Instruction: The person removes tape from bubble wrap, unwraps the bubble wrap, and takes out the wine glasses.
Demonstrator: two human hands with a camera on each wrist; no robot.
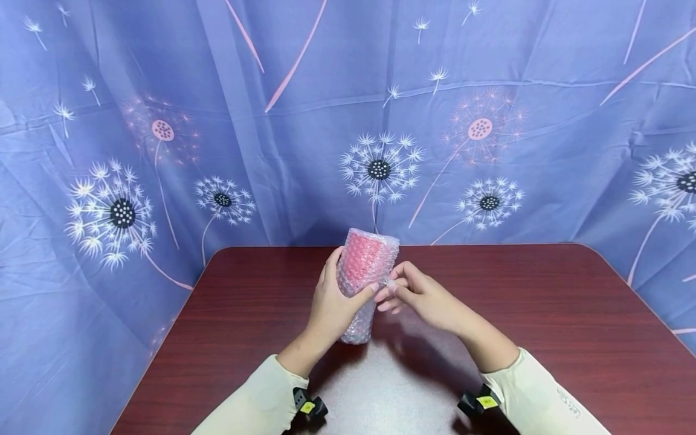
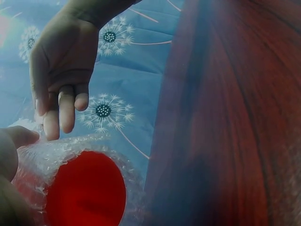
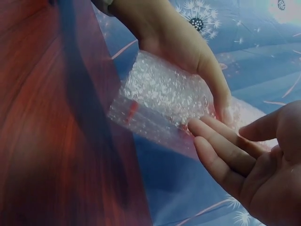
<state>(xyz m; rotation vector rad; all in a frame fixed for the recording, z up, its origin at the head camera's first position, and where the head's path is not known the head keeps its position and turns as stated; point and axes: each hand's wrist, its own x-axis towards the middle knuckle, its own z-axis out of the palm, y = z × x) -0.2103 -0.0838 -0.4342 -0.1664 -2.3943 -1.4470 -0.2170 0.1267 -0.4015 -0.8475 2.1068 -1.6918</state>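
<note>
A red object with a round red end lies inside clear bubble wrap, held tilted above the table. My left hand grips the wrapped bundle around its side, the thumb lying across the front. On the bundle's right, my right hand pinches a small clear piece at the wrap's edge between thumb and forefinger; whether it is tape or film I cannot tell. Its other fingers are loosely bent. The left wrist view looks onto the red end. In the right wrist view, a flat flap of wrap sticks out along the bundle.
The dark red wooden table lies beneath both hands, with a pale glare at its near middle. A blue curtain with dandelion prints hangs behind and beside it. Both wrists carry black cameras under pale sleeves.
</note>
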